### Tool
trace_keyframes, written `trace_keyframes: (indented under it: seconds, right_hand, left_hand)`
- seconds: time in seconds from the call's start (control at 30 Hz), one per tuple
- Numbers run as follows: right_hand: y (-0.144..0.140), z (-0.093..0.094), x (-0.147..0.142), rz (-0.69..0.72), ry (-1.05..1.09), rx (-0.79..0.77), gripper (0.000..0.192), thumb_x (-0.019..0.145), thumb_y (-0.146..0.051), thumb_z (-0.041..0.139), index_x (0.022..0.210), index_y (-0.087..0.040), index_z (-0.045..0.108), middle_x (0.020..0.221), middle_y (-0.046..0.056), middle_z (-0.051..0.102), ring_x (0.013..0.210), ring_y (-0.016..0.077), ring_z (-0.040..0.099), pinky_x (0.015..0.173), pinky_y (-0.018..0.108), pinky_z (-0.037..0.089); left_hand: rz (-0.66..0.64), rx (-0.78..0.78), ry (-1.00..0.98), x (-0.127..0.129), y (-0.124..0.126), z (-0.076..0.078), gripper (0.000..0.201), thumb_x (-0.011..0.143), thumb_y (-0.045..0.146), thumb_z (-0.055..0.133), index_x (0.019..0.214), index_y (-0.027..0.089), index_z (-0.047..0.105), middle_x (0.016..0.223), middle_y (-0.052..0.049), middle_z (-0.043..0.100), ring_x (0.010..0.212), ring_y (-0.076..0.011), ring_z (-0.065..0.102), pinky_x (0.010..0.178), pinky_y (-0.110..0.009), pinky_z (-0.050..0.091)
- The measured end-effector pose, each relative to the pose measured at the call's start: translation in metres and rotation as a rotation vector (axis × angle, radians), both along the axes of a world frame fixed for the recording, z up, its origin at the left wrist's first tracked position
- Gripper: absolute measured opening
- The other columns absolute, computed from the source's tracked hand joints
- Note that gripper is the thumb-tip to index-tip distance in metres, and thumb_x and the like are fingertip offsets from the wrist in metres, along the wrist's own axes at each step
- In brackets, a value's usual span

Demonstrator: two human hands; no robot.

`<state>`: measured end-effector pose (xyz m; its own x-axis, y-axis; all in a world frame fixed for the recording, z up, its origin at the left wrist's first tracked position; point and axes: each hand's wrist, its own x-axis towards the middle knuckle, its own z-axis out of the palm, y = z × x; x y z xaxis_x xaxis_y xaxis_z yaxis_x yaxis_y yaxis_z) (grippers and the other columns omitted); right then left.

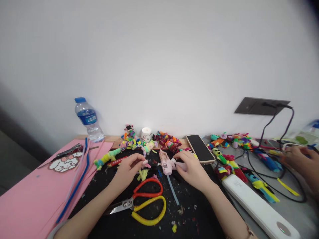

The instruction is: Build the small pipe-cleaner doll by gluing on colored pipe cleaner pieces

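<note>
Pink glue gun [166, 165] lying on black mat, nozzle up.

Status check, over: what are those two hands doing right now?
Left hand pinching a small pink piece. Right hand on the pink glue gun. Scissors lying just below.

We counted one water bottle [87, 119], one pair of scissors [143, 202], one pink glue gun [166, 164], one phone [200, 148], one little white jar [146, 134] and one long white box [259, 208].
</note>
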<state>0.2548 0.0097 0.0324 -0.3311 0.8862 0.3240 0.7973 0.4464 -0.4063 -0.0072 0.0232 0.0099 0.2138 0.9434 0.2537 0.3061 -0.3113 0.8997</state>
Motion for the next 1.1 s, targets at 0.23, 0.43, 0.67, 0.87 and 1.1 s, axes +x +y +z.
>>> trace_keyframes:
  seconds: [0.23,0.43,0.67,0.87,1.1]
  right_hand:
    - [-0.001,-0.012,-0.002,-0.043,-0.161,-0.067,0.047,0.073,-0.017,0.057,0.120,-0.021,0.054,0.115,0.008,0.060,0.107,0.0242,0.052,0.093,0.036,0.038]
    - [0.002,-0.020,-0.008,-0.113,-0.181,-0.073,0.045,0.069,-0.013,0.055,0.113,-0.019,0.059,0.108,0.009,0.062,0.102,0.0239,0.055,0.089,0.033,0.039]
    - [0.006,-0.023,-0.007,-0.151,0.066,0.003,0.032,0.075,-0.018,0.056,0.107,-0.020,0.060,0.105,0.007,0.066,0.094,0.0232,0.060,0.080,0.032,0.044]
    - [0.007,-0.026,-0.010,-0.136,0.281,-0.037,0.021,0.079,-0.027,0.058,0.097,-0.020,0.064,0.092,0.004,0.068,0.081,0.0198,0.062,0.072,0.028,0.046]
    - [0.004,-0.029,-0.015,-0.078,0.446,-0.145,0.016,0.077,-0.027,0.056,0.087,-0.018,0.065,0.085,0.006,0.070,0.078,0.0216,0.063,0.070,0.032,0.050]
  left_hand:
    - [-0.073,-0.393,-0.434,0.011,-0.005,0.001,0.036,0.080,0.048,0.064,0.073,0.018,0.046,0.086,-0.007,0.073,0.081,-0.0196,0.070,0.074,-0.031,0.055]
    - [-0.091,-0.488,-0.547,0.012,-0.007,0.000,0.041,0.078,0.046,0.068,0.070,0.019,0.037,0.092,-0.006,0.072,0.085,-0.0185,0.071,0.067,-0.026,0.055]
    - [-0.053,-0.394,-0.564,0.011,-0.004,0.001,0.031,0.080,0.042,0.067,0.077,0.017,0.048,0.067,0.004,0.063,0.056,-0.0083,0.059,0.056,-0.019,0.049]
    - [0.015,-0.388,-0.508,0.010,-0.002,-0.003,0.030,0.076,0.041,0.070,0.090,0.016,0.061,0.069,0.002,0.063,0.056,-0.0085,0.056,0.054,-0.018,0.045]
    - [-0.042,-0.439,-0.476,0.009,0.001,-0.010,0.055,0.070,0.032,0.074,0.122,0.017,0.060,0.089,-0.002,0.067,0.074,-0.0136,0.063,0.072,-0.027,0.051]
